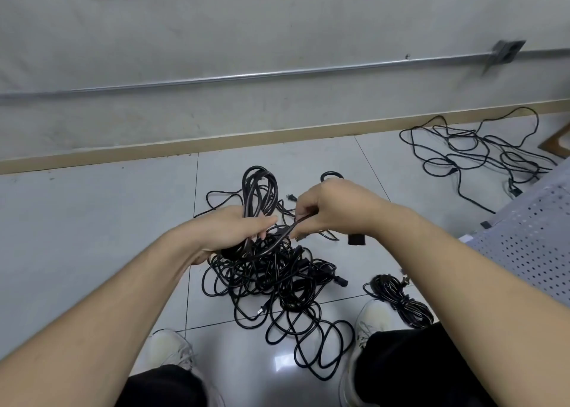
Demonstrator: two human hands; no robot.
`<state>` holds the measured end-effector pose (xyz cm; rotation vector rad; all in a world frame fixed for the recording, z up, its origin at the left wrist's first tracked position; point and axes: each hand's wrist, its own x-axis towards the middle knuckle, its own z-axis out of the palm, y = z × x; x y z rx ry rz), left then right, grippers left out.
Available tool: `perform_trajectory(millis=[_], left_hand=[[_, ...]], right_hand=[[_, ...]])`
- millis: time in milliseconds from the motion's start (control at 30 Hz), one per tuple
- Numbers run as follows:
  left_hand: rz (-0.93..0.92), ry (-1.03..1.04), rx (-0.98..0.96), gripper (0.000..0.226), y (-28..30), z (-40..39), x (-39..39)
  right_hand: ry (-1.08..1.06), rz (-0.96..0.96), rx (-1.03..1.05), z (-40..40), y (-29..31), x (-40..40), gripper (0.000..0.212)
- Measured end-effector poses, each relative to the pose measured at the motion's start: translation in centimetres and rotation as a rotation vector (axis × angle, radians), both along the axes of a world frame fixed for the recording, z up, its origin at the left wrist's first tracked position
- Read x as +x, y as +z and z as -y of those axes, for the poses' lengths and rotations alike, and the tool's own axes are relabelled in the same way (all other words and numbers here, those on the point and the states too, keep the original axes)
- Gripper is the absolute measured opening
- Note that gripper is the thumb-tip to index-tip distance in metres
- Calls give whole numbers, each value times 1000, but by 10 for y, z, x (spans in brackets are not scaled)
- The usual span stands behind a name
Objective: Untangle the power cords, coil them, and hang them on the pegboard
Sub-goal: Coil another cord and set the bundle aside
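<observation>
We look down at a tiled floor (92, 221) where a large black tangle of power cords (277, 286) lies between our two pale shoes (172, 349). Our left hand (228, 232) is curled round a bundle of looped cord (257, 191) that stands up out of the fist, its loops rising above the knuckles. Our right hand (330, 209) pinches a single strand (288, 232) between thumb and fingers, just beside the left fingertips; that strand curves down and leftward under the left hand. Whether it belongs to the held bundle or to the heap below we cannot tell, since the cords cross too densely there.

To the right of the heap, next to our right shoe, lies a finished coil (401, 300), wound tight. Farther off, near the skirting board (216, 143), a second loose spread of cords (481, 152) sprawls over the floor, well apart from the main tangle. A metal conduit (246, 76) runs along the wall above. A grey perforated seat (530, 243) edges in from the right.
</observation>
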<state>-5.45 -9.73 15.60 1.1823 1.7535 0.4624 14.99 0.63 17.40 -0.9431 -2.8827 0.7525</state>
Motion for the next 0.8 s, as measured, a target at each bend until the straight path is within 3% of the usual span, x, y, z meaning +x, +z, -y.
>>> perform_trajectory(millis=[133,233,333,467,567,700,800], left_hand=[[-71,-59,-18,73,5,4,4],[68,-139,-16,86,13,8,14],[159,-274,-1,45,17,13,20],[106,-215,-18,25,10,12,14],[184,-65,-23,23,9,12,6],[294,-38,-10,27,9,11,3],[194,-41,-61,24,9,11,0]], right_hand=[[-16,-85,23,-5,3,3,26],[-73,-66,42,-7,3,4,42],[-72,5,72,-7,2,4,55],[-2,28,-106,-6,-3,6,46],[25,55,-131,-9,-12,8,49],[-20,8,89,-14,-15,3,28],[25,-40,200,-16,-13,5,19]])
